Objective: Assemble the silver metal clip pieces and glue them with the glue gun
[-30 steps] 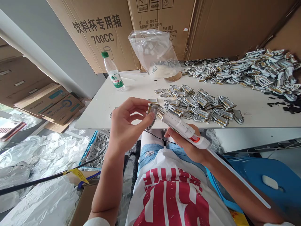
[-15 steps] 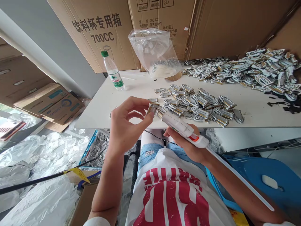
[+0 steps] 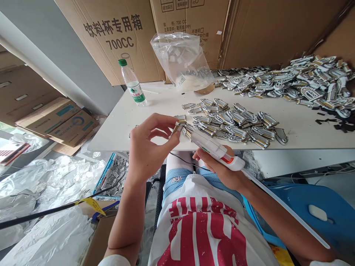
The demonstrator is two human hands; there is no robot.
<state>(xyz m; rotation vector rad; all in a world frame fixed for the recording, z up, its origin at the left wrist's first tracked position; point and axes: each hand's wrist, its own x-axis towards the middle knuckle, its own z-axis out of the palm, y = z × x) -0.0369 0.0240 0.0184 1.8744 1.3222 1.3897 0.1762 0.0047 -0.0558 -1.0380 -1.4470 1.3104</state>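
My left hand (image 3: 148,147) pinches a small flat silver-and-gold badge piece (image 3: 176,129) between thumb and fingers, just in front of the white table's near edge (image 3: 138,146). My right hand (image 3: 222,171) grips a white glue gun (image 3: 215,149) with a red trigger; a clear glue stick (image 3: 285,208) trails from its back. The gun's nozzle points left and sits right at the held piece. A spread of similar badge pieces (image 3: 233,123) lies on the table just beyond both hands.
A large heap of badge pieces (image 3: 291,83) fills the table's far right. A water bottle (image 3: 131,84), a clear plastic bag (image 3: 180,61) and cardboard boxes (image 3: 124,33) stand at the back. A tray of pieces (image 3: 115,175) and plastic sheeting (image 3: 41,199) lie at lower left, a blue chair (image 3: 313,210) at right.
The held piece has tilted in my left fingers, turned more edge-on. The glue gun has stayed at the piece, its rear end rising slightly.
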